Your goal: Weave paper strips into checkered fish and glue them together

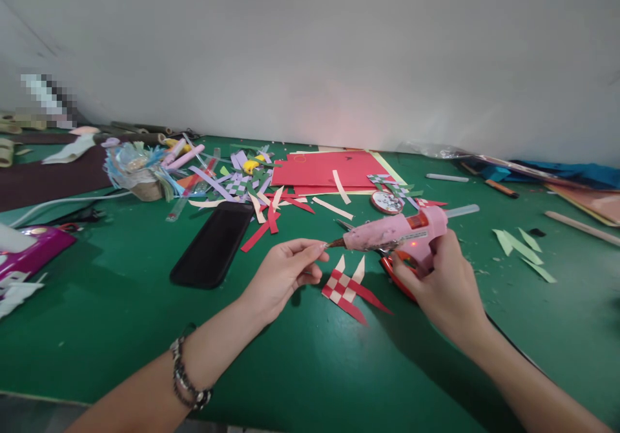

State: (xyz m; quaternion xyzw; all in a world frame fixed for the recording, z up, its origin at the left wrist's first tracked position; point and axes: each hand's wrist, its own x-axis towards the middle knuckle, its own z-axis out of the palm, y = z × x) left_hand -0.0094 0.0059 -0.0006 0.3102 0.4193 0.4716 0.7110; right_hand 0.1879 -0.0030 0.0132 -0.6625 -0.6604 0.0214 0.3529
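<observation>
My right hand [443,284] grips a pink hot glue gun [397,231] held level above the green table [121,316], nozzle pointing left. My left hand [283,274] is closed in a pinch right at the nozzle tip, thumb and forefinger together on something too small to make out. Just below and between the hands lies a small woven piece of red and cream paper strips [349,287]. A red-handled item [397,276] lies under the right hand, mostly hidden.
A black phone [213,244] lies left of the hands. Behind it sit scattered paper strips [242,184], red paper sheets [329,169], a round tape roll [386,201], green offcuts [520,247] at right, pens and a purple packet [33,249] at left. A white wall rises behind.
</observation>
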